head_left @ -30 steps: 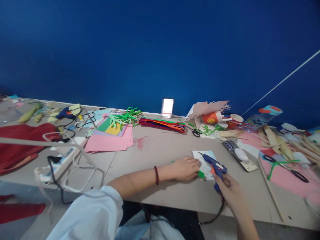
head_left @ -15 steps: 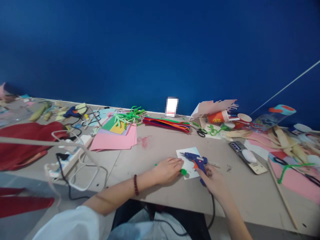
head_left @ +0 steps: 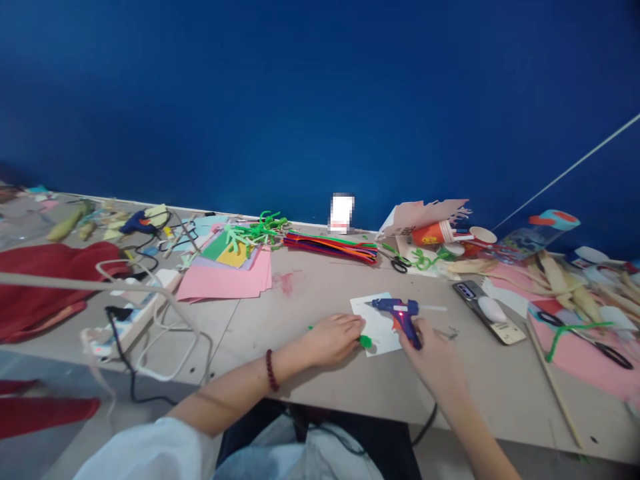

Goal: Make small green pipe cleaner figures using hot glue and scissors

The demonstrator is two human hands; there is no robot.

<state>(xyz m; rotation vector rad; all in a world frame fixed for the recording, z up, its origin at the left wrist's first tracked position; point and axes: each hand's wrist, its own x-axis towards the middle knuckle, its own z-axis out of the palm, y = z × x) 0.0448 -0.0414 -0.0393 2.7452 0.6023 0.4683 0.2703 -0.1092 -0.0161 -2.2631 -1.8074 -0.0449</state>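
Note:
My right hand (head_left: 433, 350) is wrapped around the handle of a blue hot glue gun (head_left: 400, 307). Its nozzle points left above a white sheet of paper (head_left: 385, 343), and a red light glows on its body. A clear glue stick pokes out of the back. My left hand (head_left: 337, 339) rests low over the table at the paper's left edge, fingers together on a green pipe cleaner (head_left: 365, 341). A fuzzy rounded end of it shows beside the fingertips, a thin green tip behind the hand; the middle is hidden under the palm.
Along the wall lie bundled pipe cleaners (head_left: 330, 248), coloured paper (head_left: 225, 283), scissors (head_left: 400, 265) and paper cups (head_left: 433, 233). A phone (head_left: 513, 333) lies to the right near a wooden stick (head_left: 555, 387). At left are a power strip (head_left: 133, 320) with cables and red cloth (head_left: 55, 280).
My right hand has shifted slightly right and turned the glue gun more level, drawing its nozzle back over the paper. My left hand stays on the pipe cleaner.

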